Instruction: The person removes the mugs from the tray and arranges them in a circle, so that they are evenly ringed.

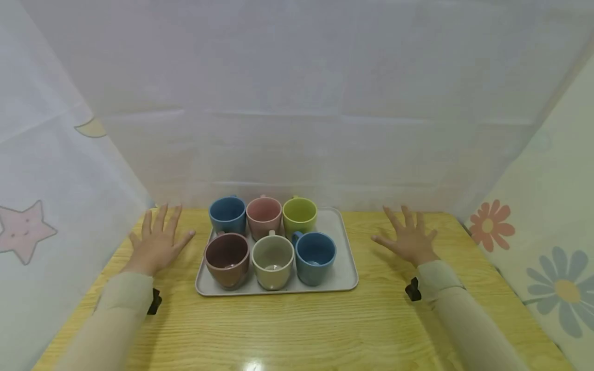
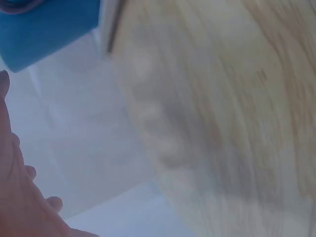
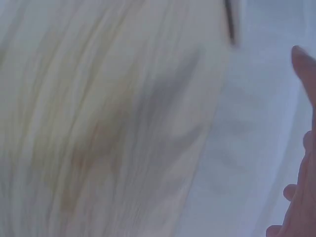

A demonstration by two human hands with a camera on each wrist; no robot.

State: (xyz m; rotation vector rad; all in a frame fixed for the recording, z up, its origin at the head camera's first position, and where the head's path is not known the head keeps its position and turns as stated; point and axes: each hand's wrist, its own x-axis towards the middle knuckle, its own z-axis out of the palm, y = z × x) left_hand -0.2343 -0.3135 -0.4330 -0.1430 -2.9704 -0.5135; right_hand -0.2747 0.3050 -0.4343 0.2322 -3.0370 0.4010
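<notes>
Both hands are spread and hold nothing. My left hand [image 1: 155,247] is over the table to the left of a pale tray [image 1: 343,257], its thumb pointing toward the tray. To the tray's right is my right hand [image 1: 410,242], fingers fanned out. On the tray stand two rows of mugs. At the back are a blue mug [image 1: 227,219], a pink mug [image 1: 264,219] and a yellow-green mug [image 1: 299,219]. In front are a brown mug [image 1: 227,263], a cream mug [image 1: 273,268] and another blue mug [image 1: 315,263]. Neither hand touches a mug.
The wooden table [image 1: 278,330] carries the tray near its back edge. A white sheet [image 1: 297,103] hangs behind it. Side cloths bear a pink star [image 1: 28,232] on the left and a red flower [image 1: 492,225] on the right.
</notes>
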